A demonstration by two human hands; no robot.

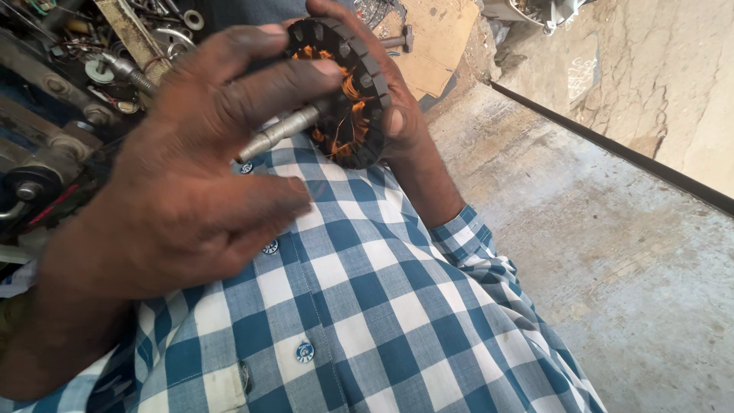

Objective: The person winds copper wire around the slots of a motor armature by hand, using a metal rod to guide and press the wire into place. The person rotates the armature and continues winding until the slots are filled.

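Checked blue-white shirt (367, 306), cardboard sheet (436, 38), concrete floor (612, 252), metal parts clutter (69, 69).

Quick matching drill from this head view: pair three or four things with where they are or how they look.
Things:
1. motor stator
2. steel shaft
3. shirt
4. cardboard sheet

Descriptions:
A. blue and white checks
B. flat, beyond the hands
C. dark ring with copper windings, gripped by the right hand
D. pokes out under the left hand fingers

Pairs: 1-C, 2-D, 3-A, 4-B
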